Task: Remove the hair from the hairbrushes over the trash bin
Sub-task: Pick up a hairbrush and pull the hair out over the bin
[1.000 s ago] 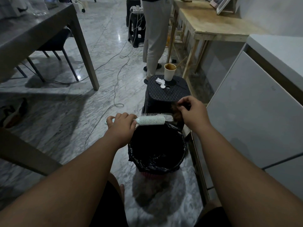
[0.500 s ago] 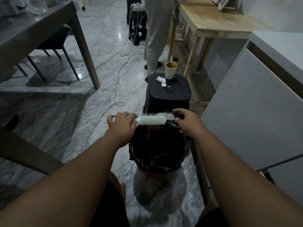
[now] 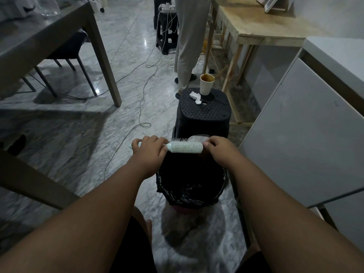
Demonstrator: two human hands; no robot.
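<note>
At nine to ten o'clock of the scene a grey table (image 3: 39, 32) stands on the marble floor (image 3: 126, 56), with a dark chair (image 3: 67, 48) tucked under it. A thin cable (image 3: 142, 89) trails across the floor toward the centre.

The person's left hand (image 3: 149, 149) comes in from seven o'clock, its fingers clamped round the handle of the hairbrush (image 3: 186, 147). The pale brush lies level, handle at nine o'clock and head at three, with bristles standing up along its top edge. It is held over the far rim of the trash bin (image 3: 189, 194), which is lined with a black bag and sits on the floor at six o'clock of the brush. The right hand (image 3: 219, 150) reaches in from five o'clock, thumb and fingers closed on the tip of the brush head. Whether any hair is caught between them cannot be told.

At twelve o'clock from the bin stands a black stool (image 3: 204, 115) carrying a paper cup (image 3: 206, 83), with a crumpled tissue (image 3: 196, 97) just beside the cup at seven o'clock. Behind the stool are a standing person's legs (image 3: 189, 46). A wooden table (image 3: 260, 26) is at one o'clock and a white cabinet (image 3: 307, 138) at three o'clock.
</note>
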